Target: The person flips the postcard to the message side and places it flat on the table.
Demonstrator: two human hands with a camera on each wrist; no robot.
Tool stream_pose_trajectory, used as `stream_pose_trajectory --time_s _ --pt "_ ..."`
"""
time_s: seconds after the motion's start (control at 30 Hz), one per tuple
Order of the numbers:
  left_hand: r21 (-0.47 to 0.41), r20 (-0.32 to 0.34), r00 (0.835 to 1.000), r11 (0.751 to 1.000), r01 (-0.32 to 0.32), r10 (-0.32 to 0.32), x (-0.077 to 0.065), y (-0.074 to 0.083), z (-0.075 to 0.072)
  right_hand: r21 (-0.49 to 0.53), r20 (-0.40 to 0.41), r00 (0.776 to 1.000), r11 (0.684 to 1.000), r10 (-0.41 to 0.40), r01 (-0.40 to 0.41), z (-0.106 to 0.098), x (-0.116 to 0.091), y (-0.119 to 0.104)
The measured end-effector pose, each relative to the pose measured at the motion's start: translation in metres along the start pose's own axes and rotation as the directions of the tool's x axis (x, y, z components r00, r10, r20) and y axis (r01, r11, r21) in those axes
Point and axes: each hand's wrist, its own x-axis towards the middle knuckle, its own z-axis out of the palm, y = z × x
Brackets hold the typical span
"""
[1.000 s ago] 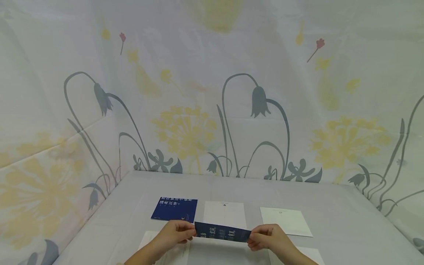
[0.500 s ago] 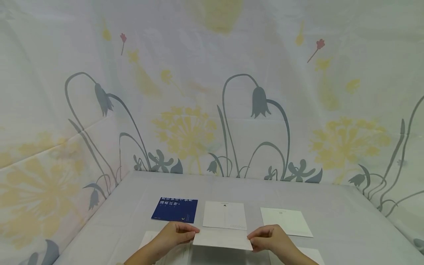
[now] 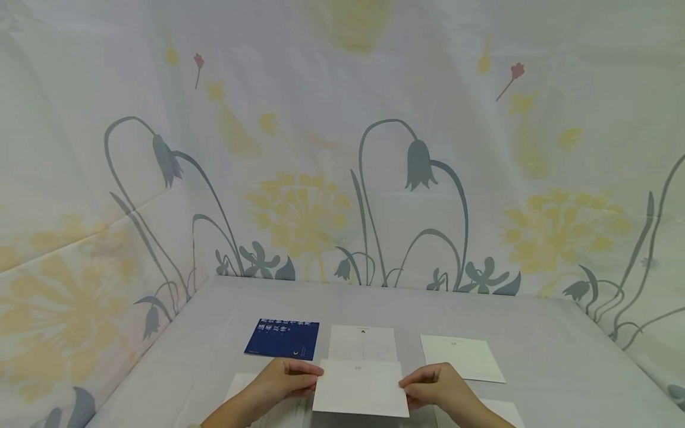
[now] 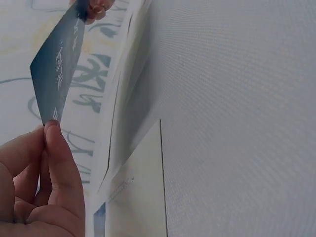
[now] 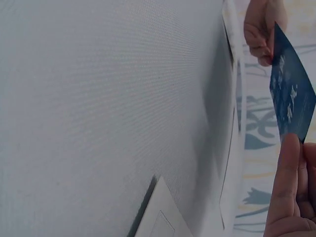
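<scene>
Leftmost on the counter (image 3: 176,374) I've got the near left card (image 3: 283,413), white, partly hidden by the left hand (image 3: 283,380) and its arm and cut off at the bottom of my head view. That hand's grip is narrow, thumb and fingers pinching the left edge of the held card (image 3: 360,389). Beyond the hand, the blue card (image 3: 282,340) lies flat, with white characters along its far side and a tiny crescent by its near right corner.

The held card itself is between the two hands, up off the counter. My head view gets its white face with a small mark by the far edge, while both wrist cams give me the dark blue underside with white lettering. Just behind it lies the middle card (image 3: 350,345), also white, its near part blocked from my view.

Then comes the right hand (image 3: 441,389), grip narrow too, pinching the right edge. Past it, the far right card (image 3: 462,355) lies flat and pale, and the near right card (image 3: 505,410) shows around the forearm, so I can't see all of it. A floral backdrop (image 3: 321,89) stands at the far side.
</scene>
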Motion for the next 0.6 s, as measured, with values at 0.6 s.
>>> stream_pose_trajectory --time_s 0.6 --pt "0.033 -0.087 0.996 0.999 -0.018 0.021 0.001 -0.005 0.007 0.008 -0.062 0.998 1.0 0.015 -0.014 0.011 0.002 0.002"
